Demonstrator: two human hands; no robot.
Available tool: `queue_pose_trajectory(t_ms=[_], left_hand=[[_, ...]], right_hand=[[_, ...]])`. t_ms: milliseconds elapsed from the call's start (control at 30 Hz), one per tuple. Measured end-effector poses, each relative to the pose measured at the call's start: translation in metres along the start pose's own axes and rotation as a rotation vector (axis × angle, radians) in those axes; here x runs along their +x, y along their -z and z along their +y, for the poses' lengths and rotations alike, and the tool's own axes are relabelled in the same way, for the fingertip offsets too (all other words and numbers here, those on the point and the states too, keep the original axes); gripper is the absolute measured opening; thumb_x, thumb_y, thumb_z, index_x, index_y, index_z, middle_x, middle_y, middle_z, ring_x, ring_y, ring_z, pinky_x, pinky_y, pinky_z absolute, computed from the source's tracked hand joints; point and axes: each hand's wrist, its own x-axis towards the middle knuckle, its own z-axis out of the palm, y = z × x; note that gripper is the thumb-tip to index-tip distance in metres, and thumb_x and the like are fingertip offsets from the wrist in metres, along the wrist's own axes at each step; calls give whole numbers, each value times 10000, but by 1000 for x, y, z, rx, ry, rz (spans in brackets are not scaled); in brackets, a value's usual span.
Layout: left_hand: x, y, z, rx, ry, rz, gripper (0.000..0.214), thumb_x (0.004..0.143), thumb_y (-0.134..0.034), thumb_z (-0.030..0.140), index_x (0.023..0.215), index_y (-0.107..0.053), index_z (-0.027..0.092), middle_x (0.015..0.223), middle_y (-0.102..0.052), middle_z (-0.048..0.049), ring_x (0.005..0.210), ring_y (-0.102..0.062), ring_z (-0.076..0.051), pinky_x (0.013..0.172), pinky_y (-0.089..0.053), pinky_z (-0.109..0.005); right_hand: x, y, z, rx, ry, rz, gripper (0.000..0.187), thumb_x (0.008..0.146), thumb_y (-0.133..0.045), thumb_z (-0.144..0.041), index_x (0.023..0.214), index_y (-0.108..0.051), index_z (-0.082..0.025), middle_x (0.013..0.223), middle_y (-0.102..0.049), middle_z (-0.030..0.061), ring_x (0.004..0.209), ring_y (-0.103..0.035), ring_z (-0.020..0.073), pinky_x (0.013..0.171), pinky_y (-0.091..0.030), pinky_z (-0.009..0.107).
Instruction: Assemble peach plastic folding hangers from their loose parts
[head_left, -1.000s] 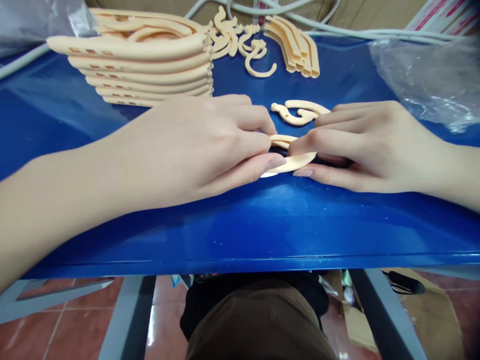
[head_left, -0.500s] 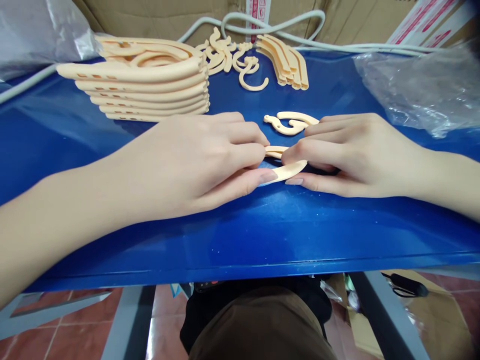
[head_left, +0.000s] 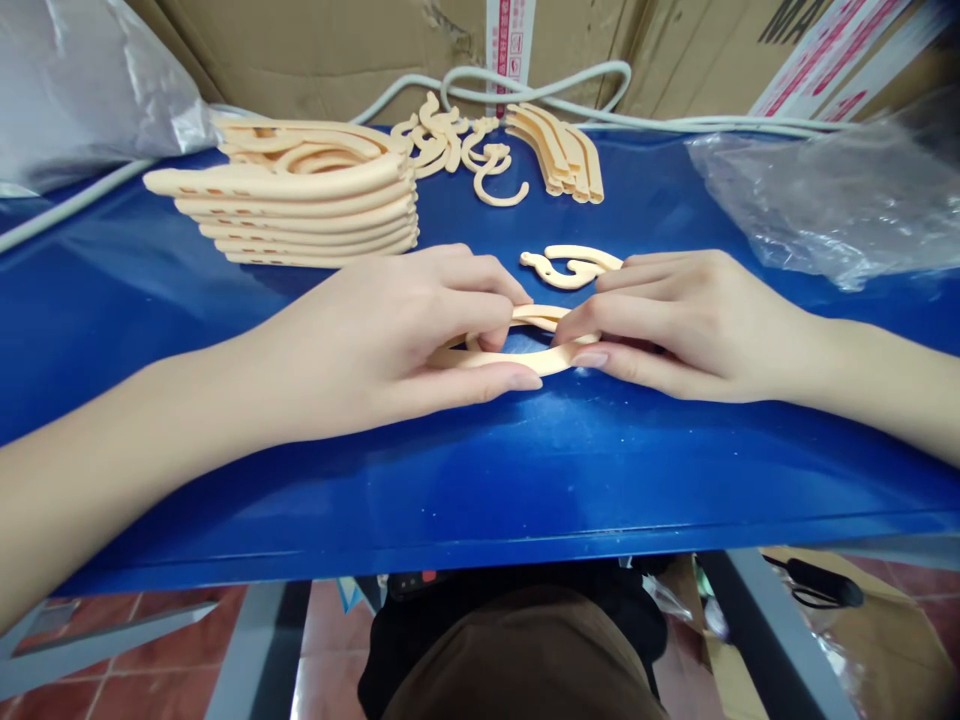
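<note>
Low over the blue table, a cream plastic hanger piece (head_left: 546, 363) with curved bars spans both hands. My left hand (head_left: 420, 330) is closed around its left part, thumb along the near bar, fingers bent over the far side. With thumb and fingers, my right hand (head_left: 675, 325) pinches its right end. Those fingers hide how the bars meet there. Just beyond the right fingertips lies a flat cream hanger part (head_left: 561, 275) with a curved hook shape; the right fingers cover its right end.
Behind my left hand stands a stack of cream hanger arms (head_left: 300, 215). Several loose hooks (head_left: 501, 192) and a bundle of curved bars (head_left: 559, 155) lie at the back. Clear plastic bags (head_left: 832, 210), a pale cable (head_left: 420, 85) and cardboard boxes (head_left: 322, 60) border the blue table (head_left: 465, 480).
The left thumb and fingers have shifted on the hanger piece, and more of its near bar and inner gap shows. The right hand keeps its pinch. The whole view has tilted slightly.
</note>
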Motion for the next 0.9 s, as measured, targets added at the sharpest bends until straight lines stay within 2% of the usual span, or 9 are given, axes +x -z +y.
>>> queue_pose_trajectory(t_ms=[133,267,433,567,733,800,900], left_hand=[[-1,-1,0,21,-8,12,451,1210,-545,561,912,-655,240,1398,-811,-1,1119,-765,-175,909,-511,-299],[-1,-1,1,1,24,23,489,1191,-564,582,859,-642,232,1407,-820,-7,1103,-765,-174,904,-527,-292],[0,-1,5,-44,29,58,397,1153,-634,522,861,-641,253,1229,-842,15,984,-757,-176,826,-511,-313],[2,4,5,-22,33,119,394,1130,-659,514,838,-576,262,1132,-843,6,868,-725,-184,772,-489,-341],[7,11,9,-22,146,172,401,1064,-752,503,791,-584,262,1180,-850,-10,1055,-767,-224,947,-566,-378],[8,9,12,-63,130,181,407,1054,-750,515,775,-592,264,1169,-849,-9,1060,-770,-226,949,-575,-383],[8,5,16,-95,73,126,389,1077,-731,488,783,-606,266,1151,-850,7,963,-762,-195,869,-582,-348]], right_hand=[[0,-1,-1,16,4,46,266,1254,-461,-411,1197,-643,-226,878,-734,-1,734,-677,164,705,-515,311],[1,-3,-3,10,17,80,230,1242,-508,-388,1199,-638,-203,840,-692,-24,692,-624,146,683,-480,297],[3,-1,-4,11,-16,77,352,1213,-544,-545,1214,-671,-216,849,-716,-12,657,-613,159,676,-460,334],[0,1,-4,11,-44,81,413,1165,-589,-637,1261,-686,-248,1003,-755,36,811,-703,205,715,-518,345],[-2,-6,-5,34,-222,101,610,1174,-435,-731,1432,-681,-236,1310,-722,154,1005,-747,266,795,-619,393],[-1,-8,-6,33,-176,110,590,1186,-439,-687,1388,-711,-204,1402,-700,200,1054,-747,277,826,-632,406],[3,-7,-7,6,-38,59,465,1212,-476,-558,1207,-754,-186,1296,-730,179,1036,-739,258,842,-628,385]])
